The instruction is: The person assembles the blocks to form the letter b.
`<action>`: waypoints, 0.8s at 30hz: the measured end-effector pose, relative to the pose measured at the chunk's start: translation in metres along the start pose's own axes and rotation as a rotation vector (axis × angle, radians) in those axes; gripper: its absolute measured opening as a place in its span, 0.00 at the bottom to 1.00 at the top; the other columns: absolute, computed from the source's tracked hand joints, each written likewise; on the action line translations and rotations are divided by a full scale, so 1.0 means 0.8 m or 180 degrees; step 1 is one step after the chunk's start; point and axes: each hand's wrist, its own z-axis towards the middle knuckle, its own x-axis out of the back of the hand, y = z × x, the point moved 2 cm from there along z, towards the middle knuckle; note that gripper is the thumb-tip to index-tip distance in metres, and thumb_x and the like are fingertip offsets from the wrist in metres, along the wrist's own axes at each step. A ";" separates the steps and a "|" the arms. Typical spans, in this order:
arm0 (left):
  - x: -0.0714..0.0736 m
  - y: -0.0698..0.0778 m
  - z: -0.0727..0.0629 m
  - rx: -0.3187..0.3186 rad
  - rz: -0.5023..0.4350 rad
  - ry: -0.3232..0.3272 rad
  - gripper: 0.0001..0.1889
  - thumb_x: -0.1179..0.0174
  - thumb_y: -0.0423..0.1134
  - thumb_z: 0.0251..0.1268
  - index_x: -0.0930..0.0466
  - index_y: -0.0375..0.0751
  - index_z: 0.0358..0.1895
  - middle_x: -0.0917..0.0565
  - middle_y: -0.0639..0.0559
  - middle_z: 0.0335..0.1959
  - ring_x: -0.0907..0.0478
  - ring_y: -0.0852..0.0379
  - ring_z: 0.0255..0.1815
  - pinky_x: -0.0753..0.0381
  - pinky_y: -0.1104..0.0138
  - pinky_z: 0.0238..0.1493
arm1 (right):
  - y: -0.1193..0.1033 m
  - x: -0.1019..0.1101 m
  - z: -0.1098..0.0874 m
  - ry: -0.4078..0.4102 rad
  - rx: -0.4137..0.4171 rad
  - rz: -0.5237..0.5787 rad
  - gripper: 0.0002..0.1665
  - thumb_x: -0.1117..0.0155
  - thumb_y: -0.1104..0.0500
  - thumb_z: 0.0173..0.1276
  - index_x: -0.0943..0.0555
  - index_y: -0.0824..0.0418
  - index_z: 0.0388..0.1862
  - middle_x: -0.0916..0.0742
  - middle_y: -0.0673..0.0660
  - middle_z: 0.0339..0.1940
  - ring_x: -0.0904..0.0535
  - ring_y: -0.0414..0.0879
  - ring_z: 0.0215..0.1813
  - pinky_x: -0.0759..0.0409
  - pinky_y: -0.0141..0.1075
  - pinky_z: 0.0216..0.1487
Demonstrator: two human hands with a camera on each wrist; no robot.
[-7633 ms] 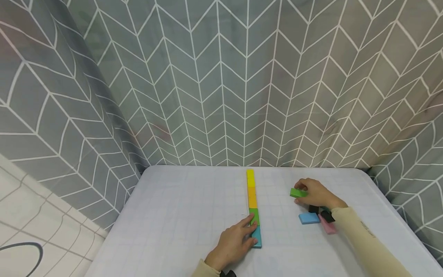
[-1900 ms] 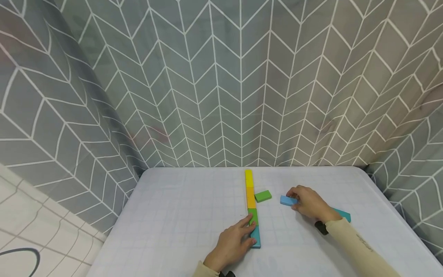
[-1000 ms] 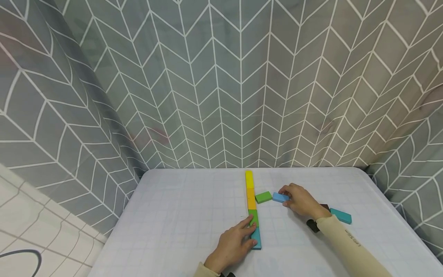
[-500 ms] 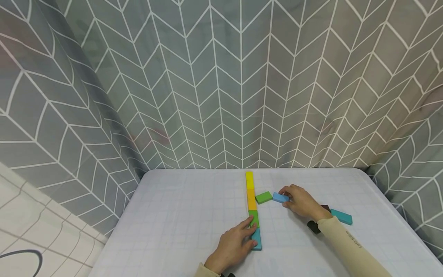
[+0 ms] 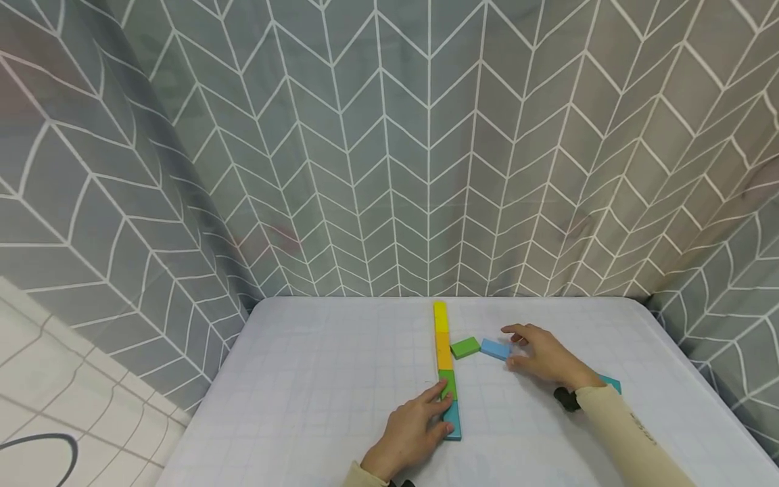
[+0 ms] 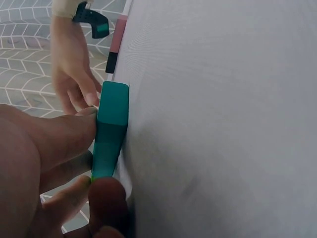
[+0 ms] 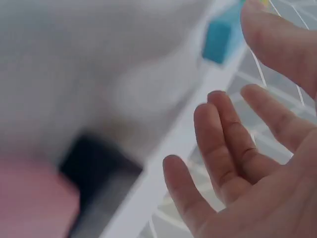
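A straight row of thin rectangular blocks runs up the table: yellow block [image 5: 441,316], orange block [image 5: 443,350], green block [image 5: 447,383], teal block [image 5: 452,421]. My left hand [image 5: 409,433] holds the near end of the row, thumb and bent fingers about the teal block, as the left wrist view shows. A second green block [image 5: 465,348] slants off the row's right side, with a light blue block [image 5: 496,349] close to its right end. Just right of the light blue block, my right hand [image 5: 544,355] hovers with parted fingers, holding nothing.
Another teal block [image 5: 610,383] lies partly hidden behind the right wrist. A black block [image 6: 112,62] and a pink block [image 6: 118,33] lie beyond the left hand. The white-covered table [image 5: 292,379] ends at a patterned curtain [image 5: 389,169].
Earlier the right hand put down the green block against the row, then brought the light blue block beside it. Now it has let go and drawn back right. The left hand stays put.
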 end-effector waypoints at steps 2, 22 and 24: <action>-0.001 0.001 0.000 -0.0031 0.0008 0.0012 0.27 0.31 0.52 0.71 0.19 0.52 0.71 0.31 0.59 0.82 0.23 0.47 0.75 0.15 0.41 0.60 | 0.009 0.012 -0.011 0.0136 -0.0085 -0.0064 0.37 0.22 0.52 0.68 0.22 0.65 0.71 0.14 0.64 0.55 0.18 0.62 0.58 0.18 0.61 0.58; 0.000 -0.003 -0.002 -0.0126 -0.0019 0.0091 0.27 0.32 0.52 0.72 0.19 0.50 0.71 0.31 0.57 0.82 0.23 0.45 0.75 0.16 0.40 0.61 | 0.070 0.033 -0.084 0.0457 -0.0744 -0.0247 0.14 0.31 0.57 0.77 0.13 0.66 0.52 0.10 0.57 0.41 0.15 0.52 0.43 0.17 0.51 0.45; -0.001 -0.001 -0.001 -0.0114 -0.0039 0.0065 0.27 0.32 0.52 0.72 0.19 0.51 0.71 0.31 0.58 0.82 0.23 0.45 0.75 0.16 0.39 0.61 | 0.070 0.031 -0.087 0.0443 -0.0800 -0.0236 0.16 0.31 0.55 0.77 0.13 0.66 0.53 0.09 0.56 0.41 0.15 0.51 0.43 0.17 0.50 0.45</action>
